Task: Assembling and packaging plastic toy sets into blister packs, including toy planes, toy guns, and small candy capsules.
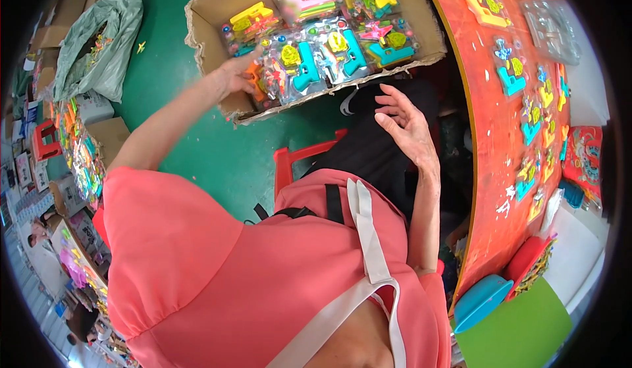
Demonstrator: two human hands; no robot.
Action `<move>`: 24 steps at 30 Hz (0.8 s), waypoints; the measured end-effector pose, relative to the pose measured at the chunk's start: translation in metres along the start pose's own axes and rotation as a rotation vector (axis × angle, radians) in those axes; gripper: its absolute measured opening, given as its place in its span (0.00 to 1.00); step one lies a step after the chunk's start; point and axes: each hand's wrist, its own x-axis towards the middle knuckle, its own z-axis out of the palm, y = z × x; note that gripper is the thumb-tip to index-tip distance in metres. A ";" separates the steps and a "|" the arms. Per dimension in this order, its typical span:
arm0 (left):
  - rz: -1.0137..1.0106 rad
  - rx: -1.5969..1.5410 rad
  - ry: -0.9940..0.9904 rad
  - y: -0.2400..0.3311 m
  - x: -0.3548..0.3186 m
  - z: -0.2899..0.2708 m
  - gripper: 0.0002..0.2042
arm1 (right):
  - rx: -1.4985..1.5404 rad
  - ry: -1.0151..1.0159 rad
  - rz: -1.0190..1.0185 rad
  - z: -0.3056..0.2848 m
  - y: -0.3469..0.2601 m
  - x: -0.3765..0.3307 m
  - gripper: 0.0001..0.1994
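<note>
My left hand [238, 77] reaches into the near left corner of a cardboard box [431, 29], its fingers slightly blurred. Those fingers close on the edge of a clear blister pack with an orange toy gun [255, 81]. Beside it lie packs with turquoise toy guns [307, 67], each with a yellow-green piece and small colored balls. More packs, one with a pink toy gun [309, 2], fill the back of the box. Over my lap, to the right of the box, my right hand [409, 128] hovers with fingers apart and slightly bent, holding nothing.
At right stands a worn red-orange table [471, 230] with rows of toy sets [513, 78] and stacked clear plastic trays [550, 29]. A turquoise basin [482, 302] sits at its near end. A red stool [284, 170] is beneath me. Leftward are a grey-green sack [108, 52] and heaped toy parts [85, 154].
</note>
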 end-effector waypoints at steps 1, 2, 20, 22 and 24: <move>-0.007 0.016 -0.162 -0.007 -0.003 0.002 0.46 | -0.007 -0.001 0.005 0.001 0.000 -0.001 0.29; -0.010 0.032 -0.156 -0.019 0.018 -0.005 0.38 | -0.014 -0.015 0.002 0.003 -0.002 0.001 0.29; 0.162 0.083 -0.155 -0.018 0.021 -0.017 0.19 | -0.298 0.061 -0.288 -0.009 -0.010 -0.042 0.25; 0.494 0.100 -0.040 -0.020 -0.026 0.011 0.34 | -0.429 0.071 -0.390 -0.016 -0.019 -0.060 0.24; 0.722 0.369 0.071 -0.013 -0.022 -0.005 0.37 | -0.352 0.033 -0.354 -0.023 -0.035 -0.080 0.23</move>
